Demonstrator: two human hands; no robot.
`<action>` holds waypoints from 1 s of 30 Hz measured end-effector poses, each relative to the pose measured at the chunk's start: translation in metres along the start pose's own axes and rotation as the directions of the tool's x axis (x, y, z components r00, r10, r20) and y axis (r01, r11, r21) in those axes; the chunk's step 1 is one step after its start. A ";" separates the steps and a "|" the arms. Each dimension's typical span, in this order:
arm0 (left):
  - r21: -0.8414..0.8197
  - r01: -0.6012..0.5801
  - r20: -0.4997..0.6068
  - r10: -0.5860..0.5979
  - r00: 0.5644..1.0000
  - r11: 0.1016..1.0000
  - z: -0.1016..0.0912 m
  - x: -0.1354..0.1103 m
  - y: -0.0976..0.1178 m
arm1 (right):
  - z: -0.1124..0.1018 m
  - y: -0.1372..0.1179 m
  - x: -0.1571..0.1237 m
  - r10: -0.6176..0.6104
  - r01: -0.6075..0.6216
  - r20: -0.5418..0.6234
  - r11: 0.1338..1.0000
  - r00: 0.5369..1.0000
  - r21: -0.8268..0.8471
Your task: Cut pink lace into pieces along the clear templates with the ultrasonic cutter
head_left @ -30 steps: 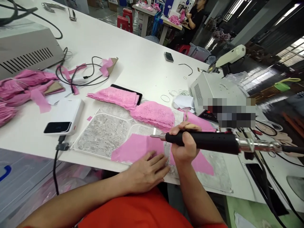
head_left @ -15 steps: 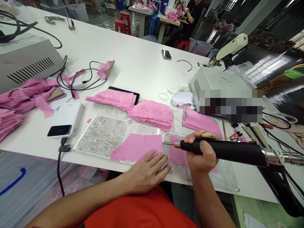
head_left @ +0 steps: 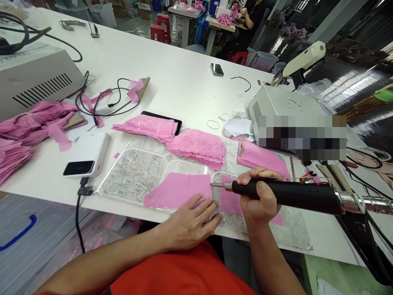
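My left hand (head_left: pixel 193 223) lies flat with its fingers stretched over the lower right part of a pink cloth piece (head_left: pixel 179 190), on a marbled grey-white board (head_left: pixel 132 170). My right hand (head_left: pixel 259 196) is wrapped round a black handheld tool (head_left: pixel 294 196) with a pointed metal tip; it looks like an ultrasonic welding gun. The tip meets the right edge of the cloth piece; whether it presses is hard to see. Under the tool lies a second pink piece (head_left: pixel 229 196), partly hidden. Behind them rest two stacks of pink lace (head_left: pixel 196 147) (head_left: pixel 149 128).
A folded pink cloth stack (head_left: pixel 262 157) and a grey machine box (head_left: pixel 281 106) stand at right. On the left are a white power bank (head_left: pixel 87 155), pink cloth bundles (head_left: pixel 37 119), black cables (head_left: pixel 107 100) and another grey box (head_left: pixel 39 80). A phone (head_left: pixel 217 69) lies farther back.
The whole view has shifted slightly. The tool's tip sits a touch farther left against the cloth's edge. My left hand stays in place on the cloth.
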State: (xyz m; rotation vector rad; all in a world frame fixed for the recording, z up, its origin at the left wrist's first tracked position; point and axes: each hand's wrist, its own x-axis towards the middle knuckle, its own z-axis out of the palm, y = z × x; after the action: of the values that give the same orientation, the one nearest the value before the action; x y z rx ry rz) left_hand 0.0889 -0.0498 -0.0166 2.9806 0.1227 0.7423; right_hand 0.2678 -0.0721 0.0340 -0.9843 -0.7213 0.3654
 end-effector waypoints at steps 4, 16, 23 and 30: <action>-0.001 0.002 0.001 -0.002 1.000 1.000 0.000 0.000 0.000 | 0.000 0.000 0.000 -0.013 0.013 0.020 1.000 1.000 0.009; 0.030 -0.093 0.012 0.092 0.996 0.995 -0.001 -0.006 0.000 | -0.008 -0.006 0.002 -0.020 0.020 0.014 1.000 1.000 0.020; 0.031 -0.124 -0.012 0.125 0.992 0.992 -0.002 -0.011 0.000 | -0.023 -0.015 -0.010 0.041 -0.045 0.076 0.998 0.996 0.053; 0.033 -0.126 -0.001 0.126 0.992 0.991 -0.002 -0.012 -0.001 | -0.022 -0.017 -0.014 0.029 -0.036 0.113 0.998 0.993 0.059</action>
State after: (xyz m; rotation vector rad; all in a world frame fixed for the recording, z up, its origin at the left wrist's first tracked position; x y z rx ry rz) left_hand 0.0772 -0.0500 -0.0204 3.0418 -0.0545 0.7648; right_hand 0.2725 -0.1030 0.0350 -0.9243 -0.7915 0.4718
